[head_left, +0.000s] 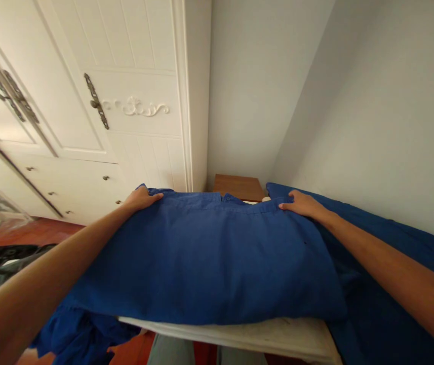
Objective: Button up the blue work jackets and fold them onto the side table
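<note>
A wide blue pillowcase [217, 253] with a buttoned edge is stretched between my hands. My left hand [141, 198] grips its far left corner, thumb on top. At the far right end of that edge, my right hand [303, 204] pinches the cloth. A small button and a gap in the edge show between the hands. The near part of the cloth lies over a white board [247, 334]. What is under the cloth is hidden.
More blue cloth [83, 334] hangs crumpled at the lower left. Blue bedding [391, 243] lies along the wall at right. A brown wooden top [238, 186] stands in the corner beside a white wardrobe [136, 86]. Dark items [4, 258] lie at left.
</note>
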Demonstrator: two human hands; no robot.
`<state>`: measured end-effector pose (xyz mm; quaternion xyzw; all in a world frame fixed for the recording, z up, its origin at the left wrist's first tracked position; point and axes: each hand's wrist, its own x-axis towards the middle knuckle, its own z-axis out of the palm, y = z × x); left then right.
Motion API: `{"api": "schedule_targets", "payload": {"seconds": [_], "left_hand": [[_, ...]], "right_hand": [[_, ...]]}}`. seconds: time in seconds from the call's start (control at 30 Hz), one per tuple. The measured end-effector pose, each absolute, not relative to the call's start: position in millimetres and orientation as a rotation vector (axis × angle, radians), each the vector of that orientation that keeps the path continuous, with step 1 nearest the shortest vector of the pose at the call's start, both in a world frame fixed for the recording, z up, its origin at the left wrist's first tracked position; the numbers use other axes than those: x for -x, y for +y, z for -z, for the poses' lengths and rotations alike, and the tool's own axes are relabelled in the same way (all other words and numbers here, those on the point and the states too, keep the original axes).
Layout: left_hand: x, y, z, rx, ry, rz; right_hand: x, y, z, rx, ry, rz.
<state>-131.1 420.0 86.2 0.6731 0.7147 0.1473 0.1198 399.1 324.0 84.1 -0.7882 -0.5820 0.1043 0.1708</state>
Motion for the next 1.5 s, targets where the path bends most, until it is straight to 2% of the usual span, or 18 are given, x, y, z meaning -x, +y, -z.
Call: {"api": "schedule_targets", "payload": {"seconds": [0.1,0.17,0.33,0.5,0.7,0.8,0.9,1.07,1.27,1.5], "left_hand": [[112,422,-93,-2.305,2.148,-0.348],[91,425,-99,-2.561,1.961,-0.332],[26,436,-83,-2.687,1.452,-0.207],[-9,433,-58,-2.558,1.292,0.015],[4,441,-65,-2.62,1.047,-0.125],[4,445,-65,-2.662,0.966,-0.175],[-2,445,-61,-2.65,1.05,-0.179],[-11,451,-61,-2.592,1.26,-0.287],[-20,469,-56,-2.485,1.42,-0.406],[-25,474,-42,-2.415,1.491,-0.416]], "right_hand": [[-378,332,-98,2.07,-1.975,-0.047],[-353,341,-105,1.913,-2.179,-0.014],[-277,369,-96,1.76,-2.455,-0.286],[-241,386,-74,1.715,-2.497,-0.514],[-248,404,-86,1.63,-2.414,-0.484],[-249,406,-84,1.63,-2.473,-0.589],[-247,401,-75,1.631,-2.636,-0.671],[-252,407,-70,1.48,-2.572,-0.474],[-250,423,-62,1.725,-2.302,-0.508],[-245,423,-39,1.817,-2.097,-0.463]]}}
